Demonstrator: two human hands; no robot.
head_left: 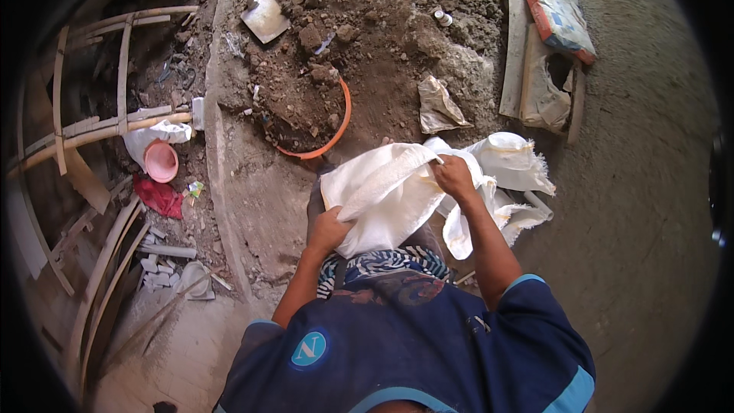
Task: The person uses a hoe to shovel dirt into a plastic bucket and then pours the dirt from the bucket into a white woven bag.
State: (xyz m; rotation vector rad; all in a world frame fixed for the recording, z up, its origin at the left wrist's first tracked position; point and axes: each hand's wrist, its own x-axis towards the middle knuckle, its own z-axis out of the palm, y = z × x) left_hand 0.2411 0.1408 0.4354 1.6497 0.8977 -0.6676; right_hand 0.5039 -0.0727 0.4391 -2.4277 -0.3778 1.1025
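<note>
A white woven sack [386, 195] is stretched between my two hands, in front of my waist. My left hand [330, 231] grips its left edge, fingers closed on the cloth. On the far right side of the sack, my right hand [453, 176] is closed around the rim. More white woven sacks [511, 160] with frayed edges lie in a crumpled heap just right of my right hand. Beyond the sack, an orange-rimmed basin [333, 140] sits in the dirt, heaped with soil and rubble.
A shovel [265, 19] rests on the soil mound [397, 30] ahead. At far right, a printed bag [556, 8] lies on boards [516, 53]. Bamboo framing [122, 69], a pink bowl [160, 160], a red cloth [158, 196] and white broken pieces [159, 271] are at left. A crumpled paper bag [440, 105] lies ahead.
</note>
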